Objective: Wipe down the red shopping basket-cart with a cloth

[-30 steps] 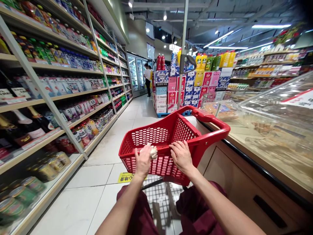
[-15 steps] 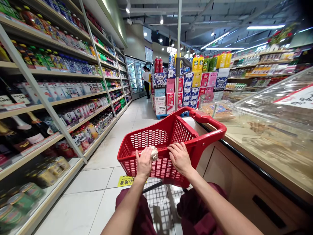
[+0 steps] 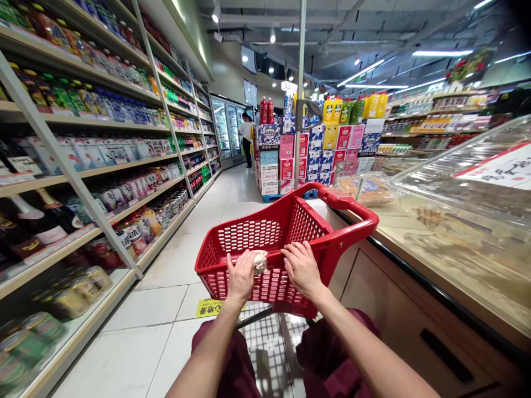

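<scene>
In front of me is a red plastic shopping cart [image 3: 253, 232] with a perforated basket. My left hand [image 3: 240, 276] is closed on a crumpled off-white cloth [image 3: 260, 262] against the basket's near rim. The cloth bulges out past the thumb side, and the rest of it is covered by the hand. Farther right along the same rim, my right hand [image 3: 302, 270] grips the edge with its fingers laid over the top. The cart's thick handle [image 3: 352, 207] rises at the right, with neither hand on it.
Drink shelves [image 3: 124, 157] run along the left. A counter [image 3: 431, 265] with clear covers borders the right side. Stacked drink cartons [image 3: 286, 166] stand ahead beside a metal pole [image 3: 299, 83]. A person [image 3: 246, 138] is near the glass-door fridges [image 3: 226, 130]. A yellow floor sign [image 3: 209, 307] lies below the basket.
The whole scene has shifted slightly left in view. My left hand and the cloth stay at nearly the same part of the rim, and my right hand keeps its place.
</scene>
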